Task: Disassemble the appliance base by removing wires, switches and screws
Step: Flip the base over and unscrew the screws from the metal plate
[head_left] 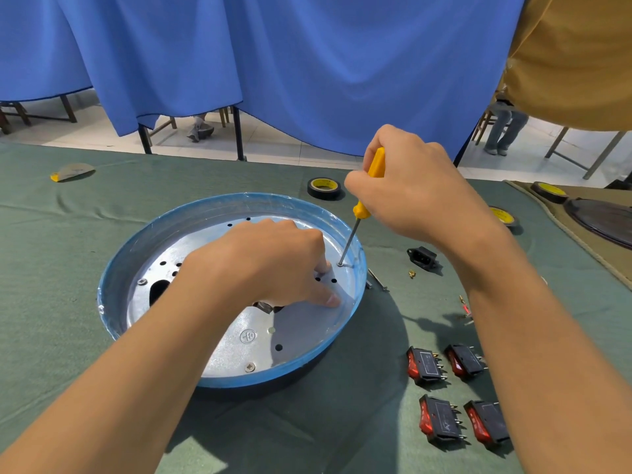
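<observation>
Nearest us, four red rocker switches [425, 366] lie out on the green cloth [68, 336], so we judge that step done. The appliance base [114, 265] sits mid-table, blue rim up, its silver plate [301, 331] holding two screws [250, 367] that we can see. Our left hand [273, 265] presses loose fingertips on the plate, gripping nothing; our right hand [413, 193] clasps the yellow screwdriver [375, 164], tip on a third screw [340, 264]. Beyond lies the freed power socket [422, 257]
</observation>
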A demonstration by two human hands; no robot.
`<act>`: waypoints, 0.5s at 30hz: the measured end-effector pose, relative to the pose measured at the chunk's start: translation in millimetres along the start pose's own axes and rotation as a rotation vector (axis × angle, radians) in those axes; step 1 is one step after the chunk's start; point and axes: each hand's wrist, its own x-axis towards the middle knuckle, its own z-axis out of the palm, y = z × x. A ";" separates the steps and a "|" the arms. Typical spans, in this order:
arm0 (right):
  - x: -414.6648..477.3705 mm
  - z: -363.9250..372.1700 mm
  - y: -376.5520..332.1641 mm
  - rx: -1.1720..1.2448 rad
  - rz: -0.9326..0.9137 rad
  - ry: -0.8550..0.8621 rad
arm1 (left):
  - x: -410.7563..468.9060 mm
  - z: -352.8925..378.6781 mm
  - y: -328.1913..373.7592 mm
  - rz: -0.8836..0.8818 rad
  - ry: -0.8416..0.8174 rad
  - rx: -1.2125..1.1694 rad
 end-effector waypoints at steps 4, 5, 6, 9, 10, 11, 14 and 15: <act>-0.5 0.7 -3.0 0.037 -0.021 0.052 | 1.0 -0.1 0.2 0.002 0.000 -0.003; -0.2 1.1 -3.2 0.045 -0.037 0.061 | 1.0 0.0 0.1 0.003 -0.002 -0.003; 0.6 1.2 -2.9 0.054 -0.043 0.058 | 1.2 0.0 -0.3 0.004 -0.003 -0.002; 1.4 -0.9 -0.4 0.045 -0.007 0.007 | 1.3 0.1 -0.2 0.009 0.001 -0.002; 1.7 -0.7 0.2 0.037 0.010 -0.009 | 1.3 0.1 -0.3 0.009 0.004 0.000; 1.8 -0.2 0.3 0.029 0.024 -0.010 | 1.2 0.2 -0.4 0.009 0.005 0.002; 1.3 2.1 -0.3 0.000 0.018 0.030 | 1.3 0.4 -0.9 0.010 -0.002 0.006; 1.5 3.0 0.0 0.010 0.003 0.034 | 1.3 0.5 -1.2 0.010 -0.003 0.005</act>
